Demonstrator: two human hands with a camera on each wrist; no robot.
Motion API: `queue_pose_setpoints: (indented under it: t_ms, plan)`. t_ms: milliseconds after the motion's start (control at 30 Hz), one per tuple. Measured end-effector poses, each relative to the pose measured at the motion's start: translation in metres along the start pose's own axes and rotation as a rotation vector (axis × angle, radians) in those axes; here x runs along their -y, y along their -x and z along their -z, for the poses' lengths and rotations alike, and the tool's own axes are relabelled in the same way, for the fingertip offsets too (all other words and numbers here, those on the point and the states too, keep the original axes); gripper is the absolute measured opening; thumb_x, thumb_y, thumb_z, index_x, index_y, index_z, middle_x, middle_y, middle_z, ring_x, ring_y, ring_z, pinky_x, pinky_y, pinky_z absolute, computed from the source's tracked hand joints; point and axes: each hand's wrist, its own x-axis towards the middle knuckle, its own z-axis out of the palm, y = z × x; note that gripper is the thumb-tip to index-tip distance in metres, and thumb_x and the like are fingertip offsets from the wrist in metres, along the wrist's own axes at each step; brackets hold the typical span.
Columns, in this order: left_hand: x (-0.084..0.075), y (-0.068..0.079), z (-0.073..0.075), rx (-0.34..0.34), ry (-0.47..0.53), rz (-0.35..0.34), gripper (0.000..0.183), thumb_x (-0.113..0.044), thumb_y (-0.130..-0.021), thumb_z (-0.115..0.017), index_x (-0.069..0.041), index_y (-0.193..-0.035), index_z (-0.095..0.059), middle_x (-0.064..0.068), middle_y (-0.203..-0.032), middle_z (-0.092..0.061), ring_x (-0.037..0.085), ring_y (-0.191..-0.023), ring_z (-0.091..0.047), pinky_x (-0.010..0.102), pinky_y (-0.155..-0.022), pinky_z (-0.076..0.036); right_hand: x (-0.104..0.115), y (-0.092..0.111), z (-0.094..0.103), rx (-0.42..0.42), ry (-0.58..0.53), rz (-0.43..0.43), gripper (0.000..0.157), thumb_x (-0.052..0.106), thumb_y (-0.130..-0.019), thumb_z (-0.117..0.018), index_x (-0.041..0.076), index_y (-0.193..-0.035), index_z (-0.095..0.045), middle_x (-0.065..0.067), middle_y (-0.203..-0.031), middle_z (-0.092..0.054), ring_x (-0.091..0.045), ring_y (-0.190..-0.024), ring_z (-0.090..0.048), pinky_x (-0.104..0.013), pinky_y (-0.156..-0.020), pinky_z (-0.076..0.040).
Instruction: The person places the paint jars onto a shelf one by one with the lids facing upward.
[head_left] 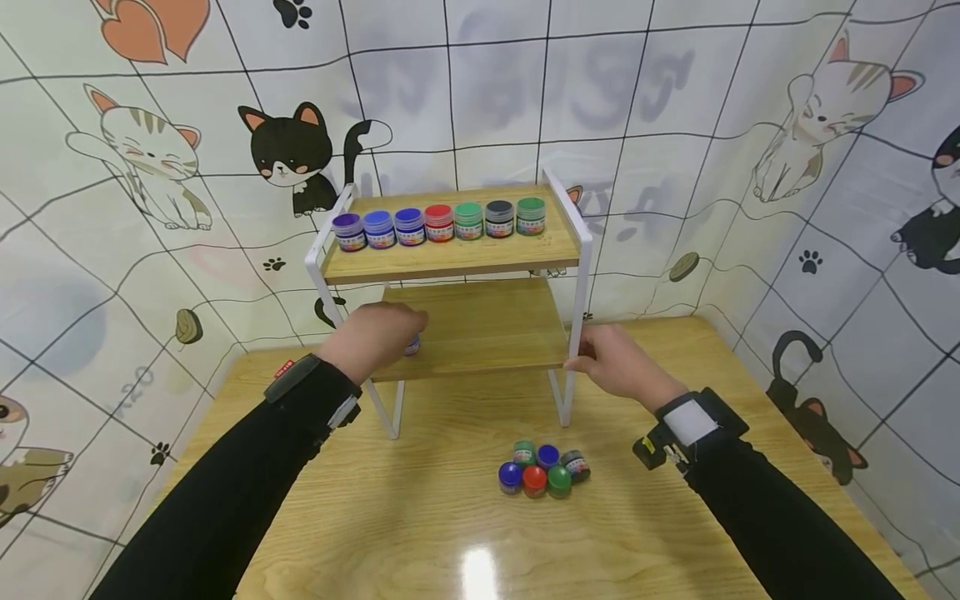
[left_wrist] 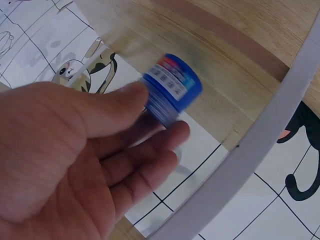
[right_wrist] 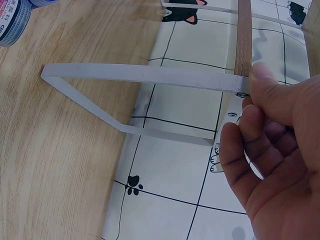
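My left hand point(head_left: 378, 335) is over the left end of the lower shelf board point(head_left: 491, 325). Between thumb and fingers it pinches a small blue paint jar point(left_wrist: 172, 82), mostly hidden behind the hand in the head view. My right hand point(head_left: 621, 360) holds the white metal frame point(right_wrist: 150, 74) of the two-tier rack at the right end of that lower board, thumb on the upright. Along the upper board point(head_left: 450, 263) stands a row of several paint jars, among them a red jar point(head_left: 439, 223) and a black-lidded jar point(head_left: 498, 218).
On the wooden table point(head_left: 337, 517), in front of the rack, several more jars sit in a cluster, including a red-lidded jar point(head_left: 534, 481) and a dark jar point(head_left: 576, 466) that leans or lies tilted. A cat-patterned cloth point(head_left: 480, 92) hangs behind and at the sides.
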Motion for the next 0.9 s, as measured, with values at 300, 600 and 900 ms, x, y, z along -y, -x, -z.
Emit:
queue_pose_setpoints:
  t_ms: [300,600,900]
  plan:
    - [0.0034,0.0017,0.0016,0.022,-0.030,0.066,0.018,0.004,-0.087,-0.059,-0.006,-0.102,-0.061,0.004,-0.073,-0.053,0.020,-0.068,-0.048,0.031,-0.058,-0.044,0.0000,-0.0007,-0.0003,0.002,0.003,0.006,0.009,0.008,-0.087,-0.068,0.002,-0.094,-0.065,-0.007,-0.081,-0.065,-0.017,-0.072,-0.058,-0.034,-0.063,-0.050]
    - [0.0050,-0.0020,-0.0004,0.037,-0.051,0.081,0.012,0.007,-0.086,-0.058,-0.004,-0.087,-0.061,0.003,-0.068,-0.050,0.018,-0.064,-0.044,0.028,-0.052,-0.038,0.0000,-0.0002,0.0000,0.002,-0.001,0.001,0.010,0.008,-0.087,-0.068,0.002,-0.094,-0.065,-0.007,-0.082,-0.065,-0.017,-0.073,-0.059,-0.034,-0.064,-0.051]
    - [0.0060,-0.0062,-0.0024,0.072,-0.059,0.110,0.013,0.007,-0.084,-0.060,-0.005,-0.088,-0.064,0.004,-0.069,-0.052,0.018,-0.066,-0.045,0.028,-0.053,-0.040,0.0004,-0.0002,-0.0002,-0.004,0.000,0.005,0.009,0.007,-0.087,-0.068,0.002,-0.093,-0.065,-0.007,-0.081,-0.066,-0.017,-0.072,-0.059,-0.035,-0.064,-0.051]
